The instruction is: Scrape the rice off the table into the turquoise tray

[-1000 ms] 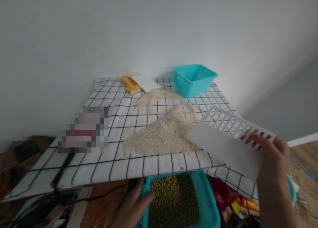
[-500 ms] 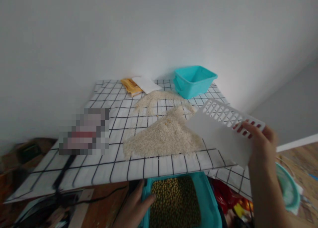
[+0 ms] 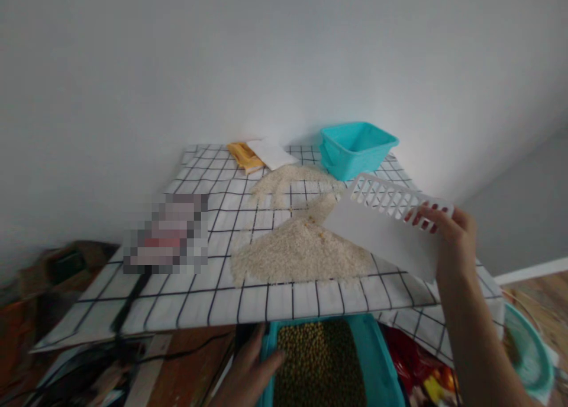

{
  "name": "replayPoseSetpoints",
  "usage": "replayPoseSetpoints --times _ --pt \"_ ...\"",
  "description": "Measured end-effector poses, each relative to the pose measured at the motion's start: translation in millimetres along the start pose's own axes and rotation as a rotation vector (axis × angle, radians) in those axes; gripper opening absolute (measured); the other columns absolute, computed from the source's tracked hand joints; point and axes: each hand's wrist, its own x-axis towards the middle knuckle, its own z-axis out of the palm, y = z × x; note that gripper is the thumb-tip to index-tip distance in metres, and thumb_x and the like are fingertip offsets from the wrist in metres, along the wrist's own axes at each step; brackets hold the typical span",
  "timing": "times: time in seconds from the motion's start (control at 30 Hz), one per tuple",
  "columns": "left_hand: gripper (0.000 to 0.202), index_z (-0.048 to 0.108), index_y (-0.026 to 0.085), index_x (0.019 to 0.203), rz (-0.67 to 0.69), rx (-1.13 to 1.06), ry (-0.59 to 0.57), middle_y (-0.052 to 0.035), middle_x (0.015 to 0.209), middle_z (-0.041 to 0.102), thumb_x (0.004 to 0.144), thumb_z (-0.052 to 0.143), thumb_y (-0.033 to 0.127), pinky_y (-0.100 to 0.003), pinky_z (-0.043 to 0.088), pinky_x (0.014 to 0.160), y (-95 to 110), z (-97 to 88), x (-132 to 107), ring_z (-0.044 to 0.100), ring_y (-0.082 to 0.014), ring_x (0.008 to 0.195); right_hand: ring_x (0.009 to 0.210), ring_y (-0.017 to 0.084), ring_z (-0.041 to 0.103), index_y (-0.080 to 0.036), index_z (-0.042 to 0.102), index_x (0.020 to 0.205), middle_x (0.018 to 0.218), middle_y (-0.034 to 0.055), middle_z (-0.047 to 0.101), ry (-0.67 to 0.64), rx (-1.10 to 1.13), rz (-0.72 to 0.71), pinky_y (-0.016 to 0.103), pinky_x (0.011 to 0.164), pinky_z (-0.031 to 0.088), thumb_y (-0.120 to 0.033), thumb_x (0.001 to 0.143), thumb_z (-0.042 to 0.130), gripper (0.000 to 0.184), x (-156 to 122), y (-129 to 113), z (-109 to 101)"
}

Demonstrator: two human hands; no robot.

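My right hand (image 3: pixel 457 241) grips the right end of a white plastic panel (image 3: pixel 381 229) with a row of slots along its upper edge. The panel is tilted, and its left end overlaps the right side of a heap of pale grain (image 3: pixel 302 253) that looks like rice. I cannot tell whether it touches the grain. Below the table's front edge, my left hand (image 3: pixel 255 368) holds the left rim of a teal bin (image 3: pixel 377 359), thumb over the inner side. Inside that bin lie small round green and yellowish beans (image 3: pixel 315 359).
A second teal bin (image 3: pixel 355 152) stands at the table's back right. Near it lie a yellow packet (image 3: pixel 245 157) and a white sheet (image 3: pixel 273 154). A blurred-out object (image 3: pixel 168 232) sits left on the checked cloth (image 3: pixel 217 300). A teal basin (image 3: pixel 530 348) is at lower right.
My right hand has moved the white panel leftward, further over the grain heap. The camera view has shifted slightly. My left hand stays at the bin's rim.
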Motion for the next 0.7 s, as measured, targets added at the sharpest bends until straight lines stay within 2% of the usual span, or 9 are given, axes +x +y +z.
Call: replayPoseSetpoints --times 0.13,0.37,0.47,0.57,0.7 --pt "0.087 0.016 -0.003 0.149 -0.019 -0.057 -0.049 -0.0174 0.159 0.02 0.079 0.039 0.043 -0.04 0.016 0.119 -0.4 0.8 1.2 0.02 -0.0278 0.146 0.047 0.011 0.043 -0.02 0.063 0.057 0.051 -0.0033 0.056 0.037 -0.011 -0.026 0.027 0.047 0.027 -0.026 0.066 0.068 0.012 -1.7 1.8 -6.9" --pt "0.087 0.018 -0.001 0.149 -0.041 -0.077 -0.043 -0.0158 0.16 0.019 0.077 0.039 0.042 -0.04 0.014 0.119 0.3 2.0 2.3 0.018 -0.0274 0.147 0.051 0.015 0.049 -0.023 0.06 0.051 0.052 -0.0023 0.058 -0.027 -0.01 -0.055 0.028 0.049 0.029 -0.026 0.066 0.069 0.018 -10.3 -4.6 -6.9" --pt "0.087 0.016 -0.001 0.149 -0.036 -0.077 -0.044 -0.0169 0.16 0.016 0.078 0.039 0.045 -0.042 0.013 0.119 -2.7 2.5 1.8 0.016 -0.0282 0.147 0.048 0.013 0.046 -0.023 0.063 0.053 0.052 -0.0025 0.058 -0.07 -0.024 -0.054 0.028 0.047 0.028 -0.027 0.066 0.07 0.015 -16.5 -10.2 -5.6" --pt "0.086 0.018 0.002 0.15 -0.032 -0.086 -0.04 -0.0164 0.159 0.021 0.079 0.041 0.044 -0.042 0.018 0.118 -5.4 2.5 1.0 0.023 -0.0288 0.145 0.043 0.012 0.041 -0.024 0.067 0.055 0.048 -0.0032 0.055 -0.123 -0.014 -0.047 0.027 0.045 0.026 -0.026 0.064 0.07 0.01 -20.4 -14.0 -6.6" --pt "0.079 0.025 0.007 0.149 -0.04 -0.071 -0.027 -0.0117 0.158 0.028 0.08 0.042 0.041 -0.043 0.019 0.117 -7.0 2.3 0.2 0.025 -0.029 0.145 0.047 0.013 0.044 -0.026 0.068 0.059 0.052 -0.0028 0.057 -0.165 -0.009 -0.074 0.028 0.047 0.029 -0.024 0.068 0.069 0.01 -21.2 -13.1 -11.6"
